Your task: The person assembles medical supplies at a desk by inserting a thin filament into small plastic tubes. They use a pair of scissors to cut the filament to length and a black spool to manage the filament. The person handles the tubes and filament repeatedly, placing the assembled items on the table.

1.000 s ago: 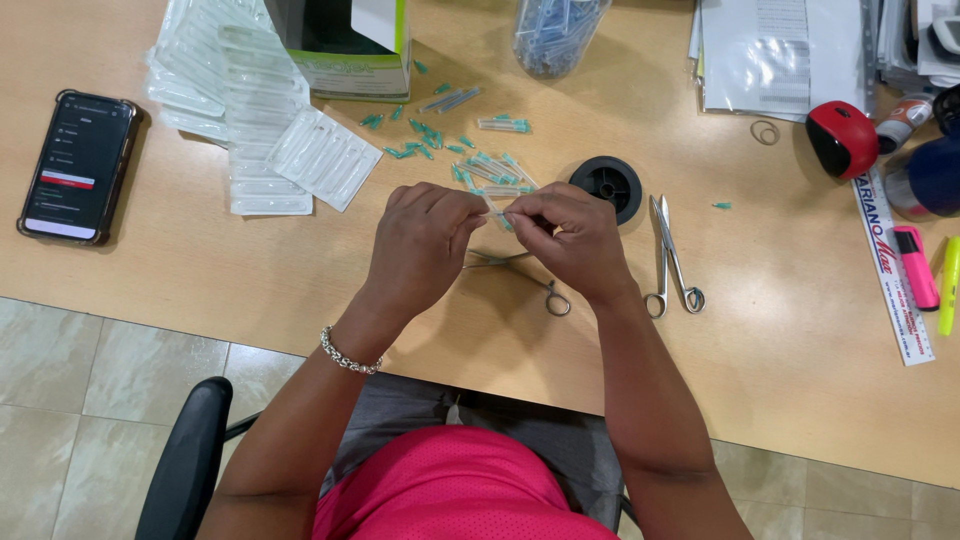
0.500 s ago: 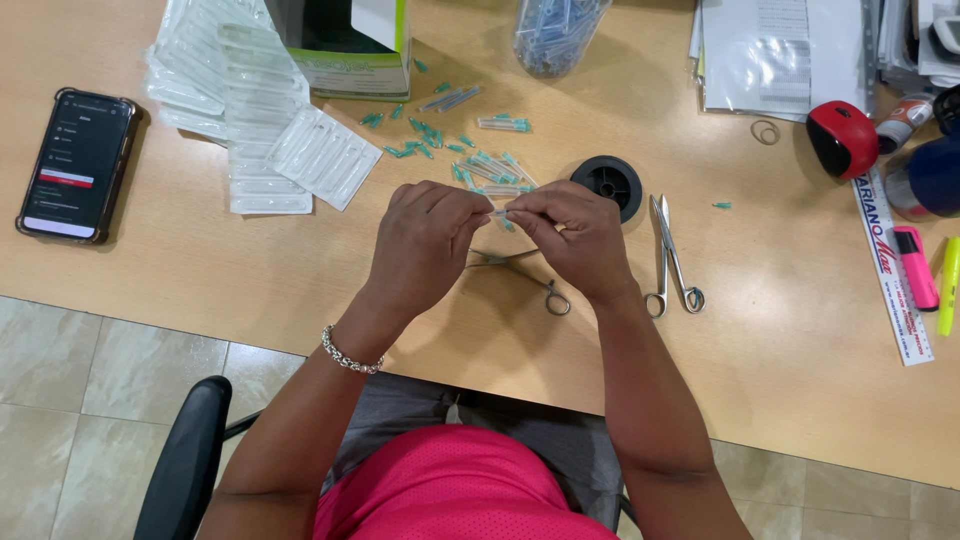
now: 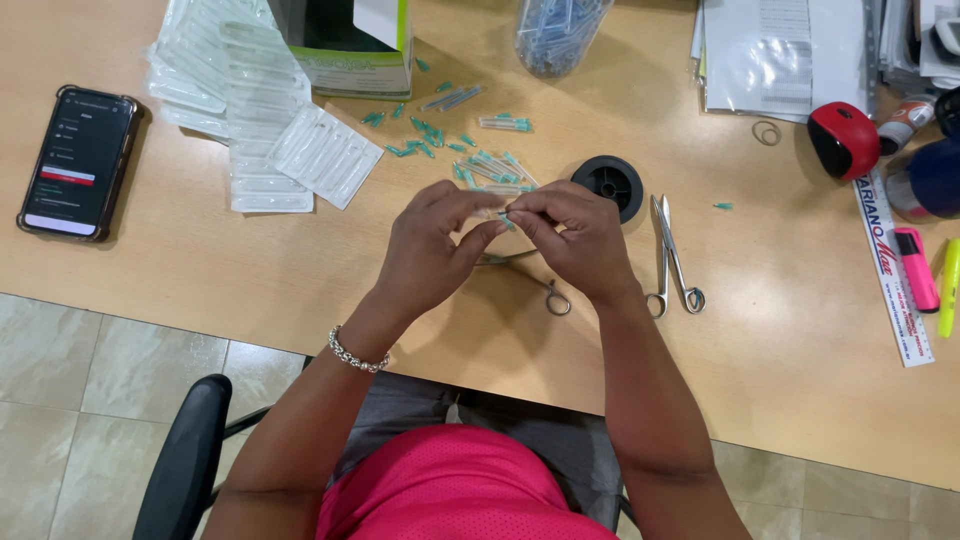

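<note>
Both hands meet over the middle of the desk point(image 3: 250, 270). The left hand point(image 3: 430, 255) and the right hand point(image 3: 575, 240) pinch one small teal-tipped needle point(image 3: 506, 219) between them, fingertips closed on it from either side, thumbs and forefingers nearly touching. The needle is held just above the desk; most of it is hidden by the fingers.

At 12 o'clock from the hands lies a scatter of loose teal needles point(image 3: 480, 160), and beyond them a clear jar point(image 3: 555, 30) of more. At 1 o'clock, just beside the right hand, sits a black spool point(image 3: 608, 183). At 3 o'clock lie steel scissors point(image 3: 672, 260), closed. Under the hands, at 6 o'clock, a second pair of forceps point(image 3: 540, 285) pokes out, touching the desk. At 10 o'clock is a pile of sealed packets point(image 3: 260, 130) beside a green box point(image 3: 350, 50). A phone point(image 3: 80, 160) lies at 9 o'clock, well apart. A silver bracelet point(image 3: 357, 355) circles the left wrist.
</note>
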